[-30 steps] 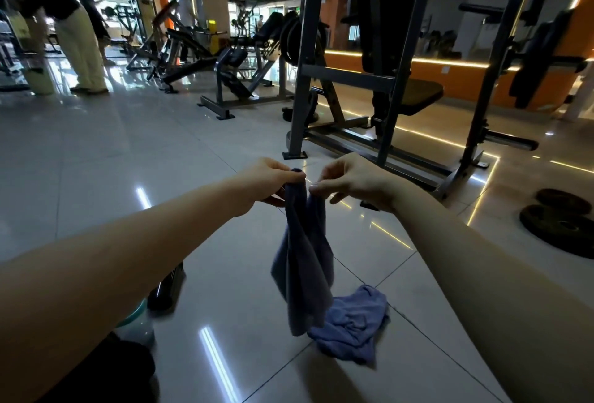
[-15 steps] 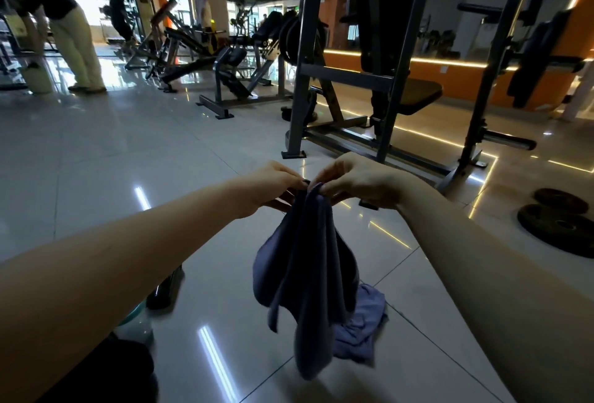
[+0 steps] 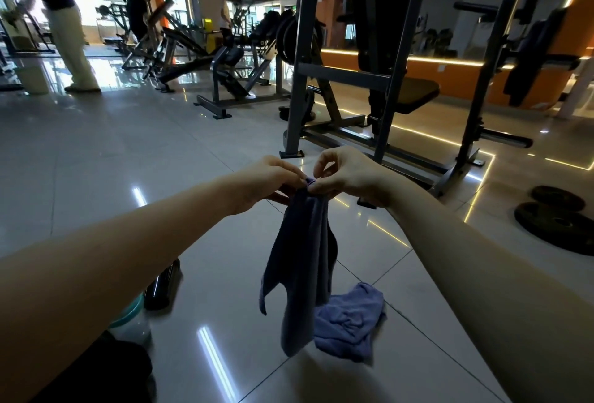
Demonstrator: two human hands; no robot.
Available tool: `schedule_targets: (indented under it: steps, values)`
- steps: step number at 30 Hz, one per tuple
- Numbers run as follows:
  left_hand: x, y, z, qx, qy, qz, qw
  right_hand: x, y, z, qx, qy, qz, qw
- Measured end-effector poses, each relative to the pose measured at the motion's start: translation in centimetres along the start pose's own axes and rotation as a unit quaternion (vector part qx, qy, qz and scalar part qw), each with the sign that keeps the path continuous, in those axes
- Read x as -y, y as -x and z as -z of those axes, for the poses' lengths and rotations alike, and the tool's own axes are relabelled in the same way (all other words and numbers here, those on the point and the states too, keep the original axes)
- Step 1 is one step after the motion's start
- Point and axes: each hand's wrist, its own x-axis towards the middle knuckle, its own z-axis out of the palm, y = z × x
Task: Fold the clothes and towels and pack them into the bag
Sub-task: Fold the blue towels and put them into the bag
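A dark blue towel [image 3: 300, 261] hangs in the air from its top edge, above the tiled floor. My left hand [image 3: 268, 182] pinches that top edge from the left. My right hand [image 3: 345, 174] pinches the same spot from the right, thumb and forefinger together, the other fingers curled above. A second, lighter blue cloth [image 3: 348, 320] lies crumpled on the floor just behind and right of the hanging towel. A black mass [image 3: 106, 370] sits at the bottom left under my left arm; whether it is the bag I cannot tell.
A dark bottle [image 3: 162, 285] and a teal-rimmed container [image 3: 130, 316] lie on the floor at the left. A steel gym rack [image 3: 379, 74] stands close ahead. Weight plates [image 3: 559, 226] lie at the right. People stand among machines at the far left.
My hands have come together on the towel's top edge. The towel swung and spread half a second ago and now hangs narrower and lower. A person at the far left has straightened up.
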Motion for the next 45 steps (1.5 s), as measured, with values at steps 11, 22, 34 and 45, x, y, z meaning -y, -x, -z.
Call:
schedule_targets:
  steps: [11, 22, 34, 45]
  values:
    - [0.1, 0.4, 0.6, 0.022, 0.005, -0.015, 1.0, 0.3, 0.0, -0.6, -0.002, -0.034, 0.003, 0.999]
    - [0.0, -0.4, 1.0, -0.161, -0.048, -0.022, 0.986, -6.0, 1.1, -4.5, 0.147, -0.118, -0.121, 0.975]
    - [1.8, 0.2, 3.0, -0.073, 0.006, -0.057, 0.996, -10.1, 2.4, -4.6, 0.213, 0.13, -0.257, 0.933]
    - [-0.3, -0.2, 1.4, -0.009, 0.045, -0.108, 0.993, -10.0, -0.2, -6.3, -0.133, 0.21, -0.124, 0.961]
